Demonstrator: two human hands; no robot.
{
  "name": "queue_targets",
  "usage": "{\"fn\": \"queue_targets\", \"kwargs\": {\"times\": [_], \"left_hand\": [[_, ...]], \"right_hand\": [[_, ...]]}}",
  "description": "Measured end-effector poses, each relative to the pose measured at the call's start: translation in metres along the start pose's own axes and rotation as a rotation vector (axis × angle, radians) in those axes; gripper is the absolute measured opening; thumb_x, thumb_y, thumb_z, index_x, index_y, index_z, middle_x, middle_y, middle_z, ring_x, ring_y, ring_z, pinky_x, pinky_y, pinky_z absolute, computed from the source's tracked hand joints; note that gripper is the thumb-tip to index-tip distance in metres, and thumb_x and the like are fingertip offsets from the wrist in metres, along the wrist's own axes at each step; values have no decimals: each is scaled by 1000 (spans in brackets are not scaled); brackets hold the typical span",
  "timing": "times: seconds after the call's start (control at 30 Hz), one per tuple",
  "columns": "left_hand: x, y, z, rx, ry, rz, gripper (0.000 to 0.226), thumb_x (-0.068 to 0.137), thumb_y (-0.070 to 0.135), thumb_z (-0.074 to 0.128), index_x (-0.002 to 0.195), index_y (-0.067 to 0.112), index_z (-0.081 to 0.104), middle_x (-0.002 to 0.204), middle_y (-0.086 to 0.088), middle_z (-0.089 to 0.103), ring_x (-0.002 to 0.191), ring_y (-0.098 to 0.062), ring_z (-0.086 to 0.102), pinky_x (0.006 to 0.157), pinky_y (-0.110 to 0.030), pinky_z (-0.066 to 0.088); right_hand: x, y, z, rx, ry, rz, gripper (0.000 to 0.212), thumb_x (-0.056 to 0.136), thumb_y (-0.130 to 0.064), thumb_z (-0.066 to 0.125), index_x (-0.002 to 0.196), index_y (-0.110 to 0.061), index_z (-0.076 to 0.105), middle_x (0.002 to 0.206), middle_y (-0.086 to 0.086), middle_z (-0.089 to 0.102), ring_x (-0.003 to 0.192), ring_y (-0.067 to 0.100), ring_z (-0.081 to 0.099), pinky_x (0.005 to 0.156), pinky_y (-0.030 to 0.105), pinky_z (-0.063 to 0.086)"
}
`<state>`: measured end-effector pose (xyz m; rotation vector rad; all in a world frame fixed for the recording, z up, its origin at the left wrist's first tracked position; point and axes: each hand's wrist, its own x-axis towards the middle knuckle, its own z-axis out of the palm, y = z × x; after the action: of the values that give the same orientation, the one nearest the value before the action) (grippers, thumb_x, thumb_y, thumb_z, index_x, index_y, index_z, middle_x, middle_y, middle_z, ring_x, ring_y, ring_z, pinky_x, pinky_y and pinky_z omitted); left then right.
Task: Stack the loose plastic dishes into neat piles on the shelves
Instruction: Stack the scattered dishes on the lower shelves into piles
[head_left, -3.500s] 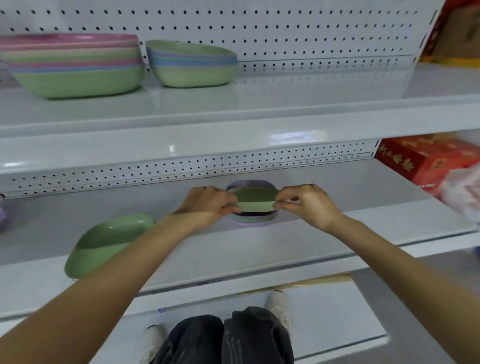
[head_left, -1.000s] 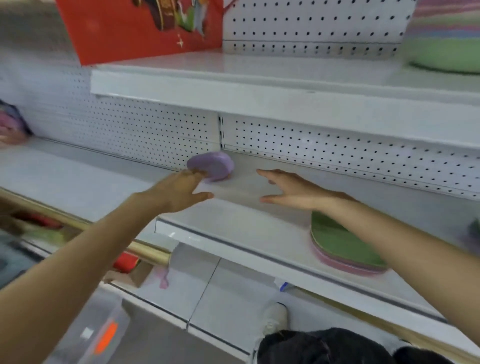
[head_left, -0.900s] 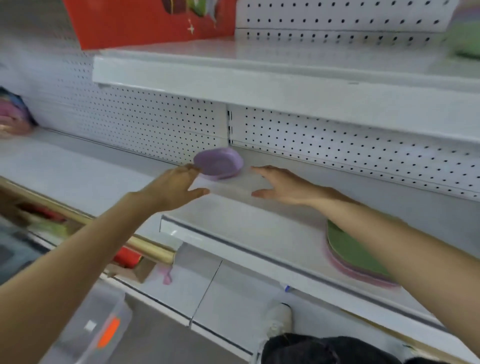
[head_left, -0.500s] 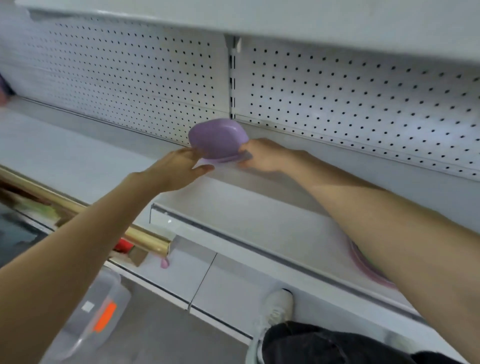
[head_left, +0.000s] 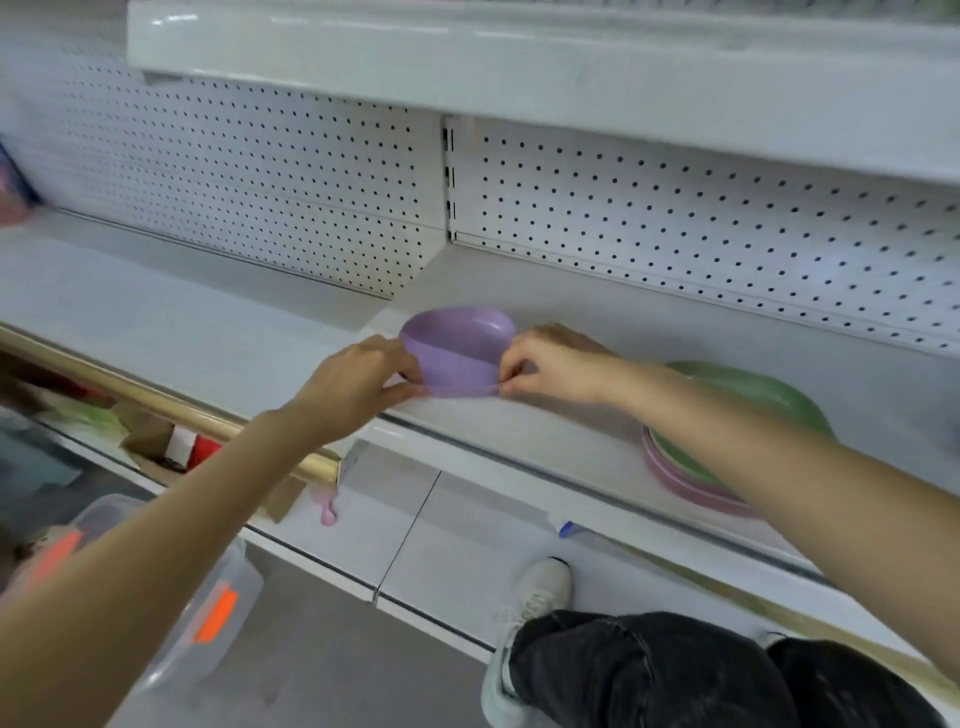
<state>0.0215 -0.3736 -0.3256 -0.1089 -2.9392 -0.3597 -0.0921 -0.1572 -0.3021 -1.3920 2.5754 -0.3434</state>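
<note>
**Shop aisle: a thin grip over a long drop**

White metal shelving (head_left: 519, 431) is filling the frame, with a white perforated back panel (head_left: 675, 218) running behind it and an upper shelf (head_left: 519, 57) jutting across the top. At the centre, a shallow lilac-purple plastic dish (head_left: 457, 353) is sitting just above the shelf surface, tipped so its hollow is facing the camera. Whether its far edge is touching the shelf is not showing. The left hand (head_left: 358, 384) is pinching the dish's near rim from the left of the frame. The right hand (head_left: 550, 364) is pinching the same rim from the right, fingers curled onto the thin lip. Right of centre, partly behind the right forearm, a green plastic plate (head_left: 753, 387) is lying on a low pile of pink plastic plates (head_left: 685, 480), well apart from the dish. At the lower left, a clear plastic box (head_left: 208, 623) with an orange label is standing on the floor.

The hands are probably carrying the dish towards a matching pile. Both pinches are sitting on the front lip only, so the dish is hanging from one edge. A slackening pinch could be letting it swing down and drop past the shelf front. If it is carried rightward low, the right forearm could be nudging the plate pile out of line. The dish is looking deeper than those plates, so setting it there would be risking a wobbling, untidy stack.
</note>
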Motion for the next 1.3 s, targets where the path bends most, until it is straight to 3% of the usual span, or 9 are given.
{"fn": "queue_targets", "kwargs": {"times": [0.27, 0.4, 0.6, 0.7, 0.87, 0.93, 1.07, 1.2, 1.3], "left_hand": [[-34, 40, -26, 30, -75, -3, 26, 86, 48, 56, 90, 25, 67, 91, 14, 58, 84, -10, 48, 69, -29, 39], [-39, 73, -52, 44, -82, 63, 20, 84, 47, 60, 84, 29, 68, 83, 16, 57, 80, -10, 51, 69, -30, 42], [-27, 144, -83, -44, -17, 200, 16, 80, 43, 66, 78, 28, 70, 80, 12, 61, 78, -14, 59, 70, -30, 45], [-7, 187, -83, -42, -20, 278, 20, 81, 43, 66, 78, 24, 70, 80, 11, 61, 78, -13, 58, 66, -20, 40], [30, 275, -60, -103, -43, 420, 20, 82, 43, 64, 78, 24, 69, 71, 17, 54, 76, -10, 55, 72, -27, 41], [41, 317, -43, -79, -33, 481, 23, 83, 48, 61, 83, 26, 69, 75, 17, 52, 80, -10, 53, 71, -27, 38], [59, 398, -5, -29, -51, 542, 28, 87, 51, 54, 93, 27, 66, 100, 12, 60, 97, -14, 54, 75, -24, 28], [81, 449, 19, -21, -61, 597, 27, 89, 49, 52, 97, 27, 65, 109, 9, 61, 104, -17, 54, 75, -24, 29], [93, 470, 29, 29, -62, 664, 25, 91, 47, 51, 96, 27, 64, 106, 8, 60, 101, -17, 55, 72, -24, 30]], "right_hand": [[-65, -24, 4, 52, 117, -8, 11, 87, -31, 62, 86, -22, 69, 93, -5, 66, 88, 17, 59, 70, 26, 38], [-107, -33, -21, 64, 206, 11, 12, 85, -34, 64, 83, -24, 70, 78, -12, 57, 79, 13, 55, 69, 29, 41], [-180, -22, -63, 91, 348, 44, 7, 84, -30, 66, 78, -26, 67, 77, -14, 56, 80, 11, 58, 79, 36, 48], [-221, -2, -75, 127, 400, 116, 9, 83, -28, 67, 76, -24, 65, 78, -14, 60, 80, 12, 62, 79, 39, 51], [-311, 37, -87, 112, 482, 298, 17, 84, -33, 65, 70, -28, 57, 76, -8, 64, 76, 12, 63, 75, 30, 50], [-352, 54, -90, 67, 481, 382, 19, 84, -36, 64, 69, -30, 55, 76, -8, 64, 75, 12, 62, 73, 28, 48], [-421, 95, -93, 57, 433, 493, 18, 84, -28, 66, 69, -23, 58, 74, -4, 62, 72, 15, 61, 73, 39, 50], [-465, 130, -89, 168, 502, 600, 22, 85, -24, 66, 65, -28, 57, 73, -10, 62, 75, 6, 60, 71, 23, 47], [-481, 151, -77, 217, 522, 638, 17, 86, -22, 66, 70, -18, 62, 77, -6, 63, 77, 9, 61, 71, 18, 46]]}}
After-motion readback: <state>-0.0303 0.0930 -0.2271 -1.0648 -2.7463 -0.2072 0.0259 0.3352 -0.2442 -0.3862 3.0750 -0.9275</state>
